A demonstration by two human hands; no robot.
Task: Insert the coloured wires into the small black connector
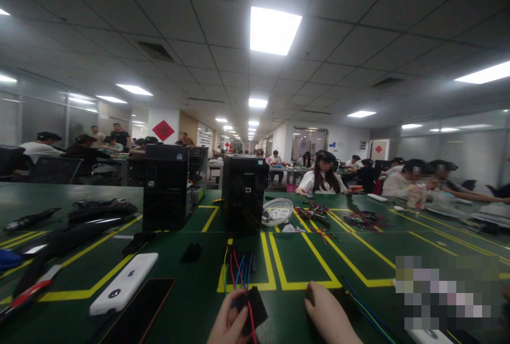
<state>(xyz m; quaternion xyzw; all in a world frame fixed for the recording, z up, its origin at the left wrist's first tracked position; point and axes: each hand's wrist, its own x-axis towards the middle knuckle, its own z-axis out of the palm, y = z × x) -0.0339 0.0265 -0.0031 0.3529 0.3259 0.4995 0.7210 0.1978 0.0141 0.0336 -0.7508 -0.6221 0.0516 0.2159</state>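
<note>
At the bottom centre, my left hand (230, 318) is closed, thumb and fingers pinching a flat black piece (257, 306). A bundle of red, blue and green wires (240, 269) runs away from these fingers to small dark ends lying on the table. One red wire (251, 315) crosses in front of the black piece. Lower right of centre, my right hand (327, 309) rests low over the table with curled fingers. Whatever it may hold is hidden. Beside it lie a dark object and blue and green wires (368, 312).
Two black computer cases (165, 190) (244, 195) stand ahead on the green table (199, 275). A white basket (278, 211) and loose wires (364, 220) lie right of them. A white power bank (124, 283), a phone (137, 309) and pliers (32, 293) are on the left. Several people sit beyond.
</note>
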